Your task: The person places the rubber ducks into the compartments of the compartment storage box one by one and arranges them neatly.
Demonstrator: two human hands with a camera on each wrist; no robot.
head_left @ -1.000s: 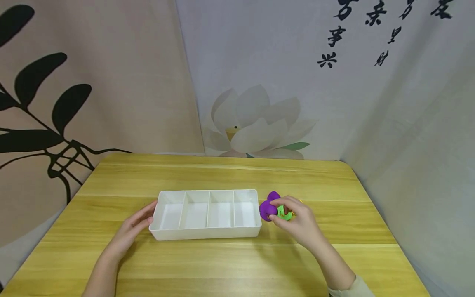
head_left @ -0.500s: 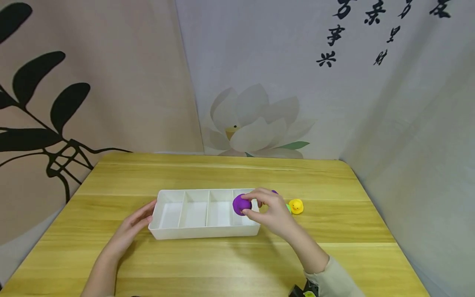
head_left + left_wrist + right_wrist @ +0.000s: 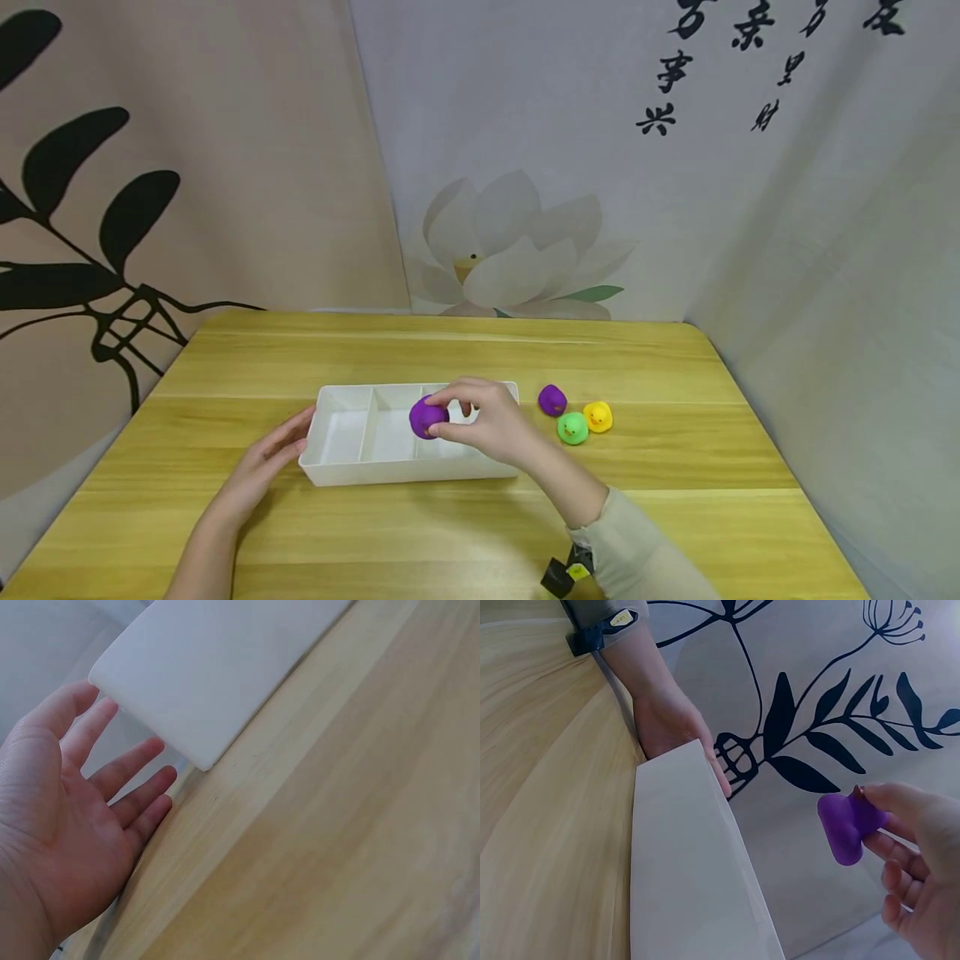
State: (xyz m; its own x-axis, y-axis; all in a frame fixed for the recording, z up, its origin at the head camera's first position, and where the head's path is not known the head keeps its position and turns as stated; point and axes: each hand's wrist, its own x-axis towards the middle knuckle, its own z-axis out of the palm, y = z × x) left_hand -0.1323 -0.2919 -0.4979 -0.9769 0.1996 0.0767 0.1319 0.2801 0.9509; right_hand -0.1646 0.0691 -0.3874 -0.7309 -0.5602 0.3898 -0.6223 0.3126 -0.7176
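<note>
Between thumb and fingers, my right hand (image 3: 487, 421) pinches a purple toy duck (image 3: 423, 418). It holds the duck above the middle of the white compartment box (image 3: 375, 475), over a divider. In the right wrist view the purple duck (image 3: 847, 821) hangs clear of the box wall (image 3: 682, 862), tilted, its small beak near the thumb. At the box's left end rests my left hand (image 3: 266, 467). The left wrist view has this left hand (image 3: 82, 802) with fingers extended, thumb and fingertips at the end wall (image 3: 202, 675).
Right of the box, another purple duck (image 3: 552, 400), a green duck (image 3: 573, 428) and a yellow duck (image 3: 598, 417) stand on the wooden table (image 3: 675, 517). Printed cloth (image 3: 300, 167) hangs behind the table.
My right hand has carried the purple duck leftward from the group of ducks to over the box. The other ducks have come into view. My left hand stays at the box's end.
</note>
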